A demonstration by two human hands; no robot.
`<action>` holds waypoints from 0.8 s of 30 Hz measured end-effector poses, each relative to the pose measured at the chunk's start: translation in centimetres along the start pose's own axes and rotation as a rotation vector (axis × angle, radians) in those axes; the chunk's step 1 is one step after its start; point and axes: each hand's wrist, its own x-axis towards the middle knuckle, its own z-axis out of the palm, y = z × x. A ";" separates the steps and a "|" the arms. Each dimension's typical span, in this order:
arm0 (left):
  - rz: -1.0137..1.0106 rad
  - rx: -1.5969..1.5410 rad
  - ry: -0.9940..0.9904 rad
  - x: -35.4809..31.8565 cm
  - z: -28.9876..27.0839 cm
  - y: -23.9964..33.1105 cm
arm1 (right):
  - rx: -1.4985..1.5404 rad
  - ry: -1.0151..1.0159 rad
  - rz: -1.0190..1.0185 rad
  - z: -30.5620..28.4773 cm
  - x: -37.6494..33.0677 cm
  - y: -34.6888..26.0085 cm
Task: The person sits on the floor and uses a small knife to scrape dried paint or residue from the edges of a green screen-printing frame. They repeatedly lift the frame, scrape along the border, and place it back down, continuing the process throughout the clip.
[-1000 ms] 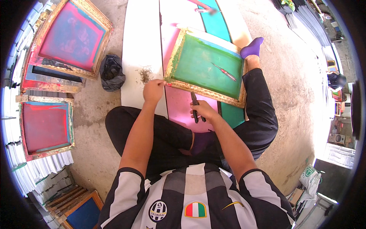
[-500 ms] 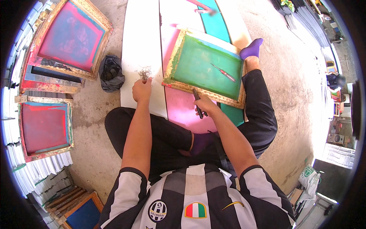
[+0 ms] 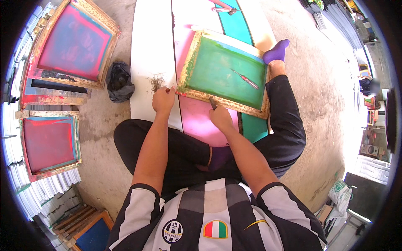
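A wooden screen-printing frame [image 3: 226, 105] with green mesh lies tilted across coloured boards in front of me. On its mesh rests a screwdriver [image 3: 246, 79] with a red and clear handle. My right hand [image 3: 221, 117] is closed round dark-handled pliers [image 3: 212, 103], whose visible end touches the frame's near edge; the rest is hidden by the hand. Just off the frame's near-left corner, my left hand [image 3: 163, 99] is pinched over the white board. Whether anything is between its fingertips I cannot make out. Beside it lies a small heap of thin, wiry bits [image 3: 157, 80], possibly pulled staples.
A black plastic bag [image 3: 120, 81] sits left of the white board [image 3: 148, 50]. More screen frames, one large [image 3: 75, 39] and one smaller [image 3: 49, 142], lean at the left. My foot in a purple sock [image 3: 276, 52] is at the frame's far right corner. Another tool [image 3: 225, 9] lies farther off.
My left hand has moved slightly right and nearer, off the wiry heap and toward the frame's corner. My right hand has shifted left and turned, with the pliers now mostly covered.
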 end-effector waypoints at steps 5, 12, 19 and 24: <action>0.006 -0.022 0.002 -0.4 -0.4 0.2 | 0.167 -0.016 0.067 0.7 -0.7 -0.1; 0.374 -0.261 -0.214 -1.3 0.6 -0.3 | 0.266 -0.151 -0.052 1.6 -1.8 2.2; 0.355 -0.419 -0.662 -3.0 2.1 -0.6 | 0.349 -0.310 -0.138 1.8 -3.8 -1.5; 0.159 -0.541 -0.728 -3.0 1.0 -0.4 | 0.423 -0.426 -0.162 0.6 -4.0 -2.9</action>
